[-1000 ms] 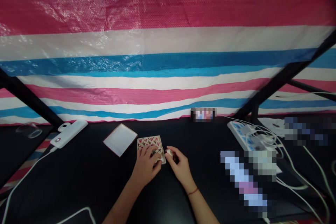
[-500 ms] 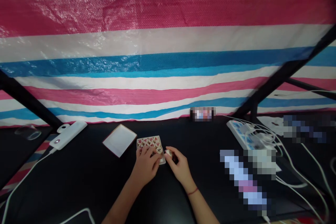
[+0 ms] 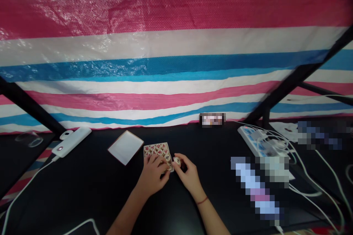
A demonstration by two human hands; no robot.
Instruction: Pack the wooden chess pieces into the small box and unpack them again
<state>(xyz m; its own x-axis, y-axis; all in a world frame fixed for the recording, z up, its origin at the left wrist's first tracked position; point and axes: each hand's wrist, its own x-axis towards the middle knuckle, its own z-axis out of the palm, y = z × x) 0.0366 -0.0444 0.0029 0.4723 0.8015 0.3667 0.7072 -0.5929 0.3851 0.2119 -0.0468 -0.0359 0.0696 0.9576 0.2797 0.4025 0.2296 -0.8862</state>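
Note:
A small wooden box (image 3: 158, 149) of round chess pieces with red characters lies on the black table. My left hand (image 3: 153, 173) rests on the box's near half, fingers spread over the pieces. My right hand (image 3: 188, 173) is just right of the box and pinches one round pale piece (image 3: 176, 160) between thumb and fingers, close to the box's right edge. A thin red band circles my right wrist.
The box's lid (image 3: 125, 147) lies left of it. A white power bank (image 3: 72, 141) with a cable sits far left. A power strip (image 3: 256, 141) with tangled white cables is at the right. A striped tarpaulin (image 3: 165, 55) hangs behind the table.
My left hand's fingers shifted slightly over the pieces. My right hand stayed beside the box with the piece in it.

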